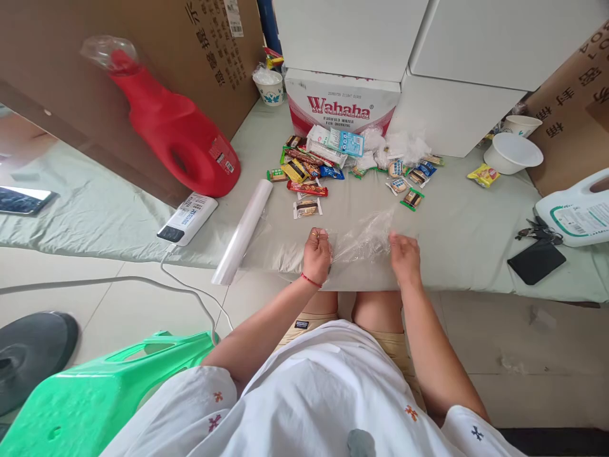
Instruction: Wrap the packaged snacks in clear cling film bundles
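A thin clear plastic film (364, 238) stretches between my two hands over the front edge of the covered table. My left hand (316, 255), with a red string at the wrist, is closed on the film's left part. On the opposite side my right hand (405, 256) pinches its right end. Left of my left hand lies a roll of clear plastic film (242, 231), slanting toward the table edge. Beyond my hands is a pile of wrapped snacks (309, 162), with one wrapped biscuit (307, 208) closest to my left hand. Whether the film joins the roll is hard to see.
A red jug (176, 127) and a white power bank (188, 219) with a cable are on the left. A Wahaha carton (342, 105) stands behind the snacks. To the right are a white bowl (514, 155), a white jug (578, 212) and a black pouch (536, 260). A green stool (109, 387) stands below.
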`<action>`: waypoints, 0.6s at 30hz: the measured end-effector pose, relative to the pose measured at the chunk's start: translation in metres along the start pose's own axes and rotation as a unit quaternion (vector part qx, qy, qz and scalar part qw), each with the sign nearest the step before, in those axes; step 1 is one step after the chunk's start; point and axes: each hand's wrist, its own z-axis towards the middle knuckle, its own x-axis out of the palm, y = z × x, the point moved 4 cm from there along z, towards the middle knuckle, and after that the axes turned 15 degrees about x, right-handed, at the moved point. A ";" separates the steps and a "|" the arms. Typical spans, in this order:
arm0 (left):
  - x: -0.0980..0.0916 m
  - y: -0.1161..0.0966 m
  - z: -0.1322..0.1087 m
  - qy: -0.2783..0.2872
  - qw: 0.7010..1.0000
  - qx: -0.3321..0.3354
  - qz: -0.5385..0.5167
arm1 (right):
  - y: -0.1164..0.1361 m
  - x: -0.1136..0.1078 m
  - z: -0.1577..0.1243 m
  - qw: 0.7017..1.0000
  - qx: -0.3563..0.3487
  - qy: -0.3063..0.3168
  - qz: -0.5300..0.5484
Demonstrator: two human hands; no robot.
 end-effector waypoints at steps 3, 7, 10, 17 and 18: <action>0.002 -0.002 -0.003 0.022 1.000 0.020 0.006 | 0.020 0.017 0.003 0.997 -0.060 -0.020 -0.033; -0.004 -0.009 -0.003 0.025 0.999 0.040 0.013 | 0.038 0.015 0.029 0.996 -0.051 0.020 0.074; -0.014 -0.017 -0.003 0.027 0.998 0.054 0.021 | 0.045 0.004 0.039 0.972 0.008 0.102 0.211; -0.039 -0.047 -0.006 0.070 0.991 0.078 0.088 | 0.053 -0.027 0.019 0.947 0.109 0.206 0.220; -0.042 -0.051 -0.005 0.073 0.989 0.080 0.100 | 0.052 -0.031 0.017 0.948 0.117 0.213 0.207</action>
